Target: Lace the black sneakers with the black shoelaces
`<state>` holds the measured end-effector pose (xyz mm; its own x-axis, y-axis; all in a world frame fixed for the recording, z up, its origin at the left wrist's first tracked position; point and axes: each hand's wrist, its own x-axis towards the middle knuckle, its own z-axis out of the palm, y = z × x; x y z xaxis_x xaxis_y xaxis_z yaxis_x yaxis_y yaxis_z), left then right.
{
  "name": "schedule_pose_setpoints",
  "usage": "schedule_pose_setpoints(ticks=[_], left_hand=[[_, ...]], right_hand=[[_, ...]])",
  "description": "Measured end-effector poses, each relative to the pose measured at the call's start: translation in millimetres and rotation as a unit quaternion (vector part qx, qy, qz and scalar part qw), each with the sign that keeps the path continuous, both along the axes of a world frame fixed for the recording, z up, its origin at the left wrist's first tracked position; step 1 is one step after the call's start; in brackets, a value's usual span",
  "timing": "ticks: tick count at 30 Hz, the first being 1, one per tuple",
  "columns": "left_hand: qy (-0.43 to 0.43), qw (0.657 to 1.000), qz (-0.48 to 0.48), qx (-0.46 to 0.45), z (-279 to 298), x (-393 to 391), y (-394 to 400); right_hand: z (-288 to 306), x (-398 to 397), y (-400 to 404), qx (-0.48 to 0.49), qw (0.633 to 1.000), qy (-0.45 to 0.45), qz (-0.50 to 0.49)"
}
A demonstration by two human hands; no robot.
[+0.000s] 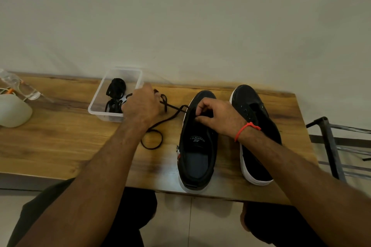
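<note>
Two black sneakers with white soles stand side by side on the wooden table, toes pointing away from me. My right hand (215,117) rests on the front of the left sneaker (197,152) and pinches a black shoelace (158,126) at its eyelets. The lace runs left across the table, loops once, and its far end is gripped by my left hand (141,106). The right sneaker (255,126) has no lace in the eyelets that show. A second bundled black lace (115,94) lies in a clear plastic box (96,109).
The clear box stands behind my left hand. At the table's (60,142) far left lie a white rounded object (14,112) and a clear plastic bottle (20,86). A black metal rack (333,146) stands to the right of the table. A wall rises behind.
</note>
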<state>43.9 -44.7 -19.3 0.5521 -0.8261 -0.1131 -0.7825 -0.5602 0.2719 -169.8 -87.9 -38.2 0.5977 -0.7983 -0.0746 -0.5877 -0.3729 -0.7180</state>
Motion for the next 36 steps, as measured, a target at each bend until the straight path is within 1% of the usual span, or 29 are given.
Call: schedule_pose_setpoints(ticks=[2, 3, 5, 6, 7, 9, 10, 11, 13, 14, 15, 17, 18, 19, 21, 22, 23, 25, 26, 27, 29, 30, 32, 33, 34, 35, 36], left_hand=[[-0.011, 0.999, -0.002, 0.041, 0, -4, 3], [-0.002, 0.999, -0.005, 0.044, -2, -7, 3], [0.044, 0.998, -0.009, 0.051, -5, -14, 2], [0.088, 0.994, -0.016, 0.066, -5, -17, 0], [0.152, 0.985, -0.022, 0.082, -6, -22, 0], [0.312, 0.942, -0.018, 0.121, -11, -35, 1], [0.368, 0.920, -0.009, 0.132, -15, -40, 3], [0.406, 0.905, 0.001, 0.127, -20, -43, 3], [0.443, 0.892, 0.017, 0.091, -26, -43, 1], [0.442, 0.894, 0.019, 0.071, -26, -40, -2], [0.419, 0.907, 0.011, 0.051, -24, -35, -5], [0.293, 0.954, -0.038, 0.041, -20, -26, -7], [0.232, 0.970, -0.055, 0.049, -20, -24, -7], [0.189, 0.978, -0.064, 0.065, -21, -24, -6], [0.189, 0.976, -0.056, 0.098, -29, -25, -2], [0.184, 0.977, -0.046, 0.099, -34, -27, 0], [0.141, 0.985, -0.049, 0.092, -36, -29, 2], [0.009, 0.994, -0.068, 0.081, -33, -33, 3], [-0.005, 0.995, -0.070, 0.074, -31, -35, 1], [0.038, 0.995, -0.060, 0.067, -30, -35, -2], [0.188, 0.981, -0.031, 0.040, -39, -36, -6], [0.227, 0.974, -0.020, 0.015, -45, -36, -7], [0.223, 0.975, -0.022, -0.016, -50, -33, -7], [0.224, 0.974, -0.027, -0.004, -49, -33, -6], [0.243, 0.969, -0.028, 0.010, -46, -36, -6], [0.287, 0.958, -0.018, 0.016, -44, -39, -7], [0.357, 0.934, 0.014, 0.012, -41, -44, -8]], right_hand=[[-1, 1, 0, -0.004, 1.000, -0.001, 0.001], [-1, 1, 0, -0.005, 1.000, -0.001, 0.000], [-1, 0, 0, -0.009, 1.000, -0.001, -0.003], [-1, 0, 0, -0.011, 1.000, -0.003, -0.004], [-1, 0, 0, -0.012, 1.000, -0.004, -0.004], [-1, 0, 0, -0.016, 1.000, -0.004, -0.004], [-1, 0, 0, -0.017, 1.000, -0.003, -0.002], [-1, 0, 0, -0.015, 1.000, -0.003, -0.001], [0, 0, 0, -0.009, 1.000, -0.002, -0.002], [0, -1, -1, -0.004, 1.000, 0.001, -0.003], [0, -1, -1, 0.003, 1.000, 0.003, -0.004], [1, 0, -1, 0.013, 1.000, 0.008, -0.001], [1, 0, -1, 0.013, 1.000, 0.011, 0.002], [1, 0, -1, 0.011, 1.000, 0.013, 0.005], [1, 0, 0, 0.008, 1.000, 0.015, 0.006], [1, 0, 0, 0.005, 1.000, 0.013, 0.006], [2, 0, 0, 0.000, 1.000, 0.007, 0.006], [2, -1, 0, -0.020, 1.000, -0.011, 0.005], [1, 0, 0, -0.031, 0.999, -0.022, 0.003], [1, 0, 0, -0.040, 0.999, -0.031, -0.001], [-3, 1, -1, -0.047, 0.998, -0.037, -0.009], [-4, 1, -1, -0.045, 0.998, -0.032, -0.010], [-5, 2, -2, -0.036, 0.999, -0.022, -0.005], [-5, 2, -2, -0.034, 0.999, -0.022, -0.003], [-5, 2, -2, -0.032, 0.999, -0.023, -0.002], [-5, 1, -2, -0.031, 0.999, -0.024, -0.002], [-4, 1, -2, -0.032, 0.999, -0.025, 0.000]])
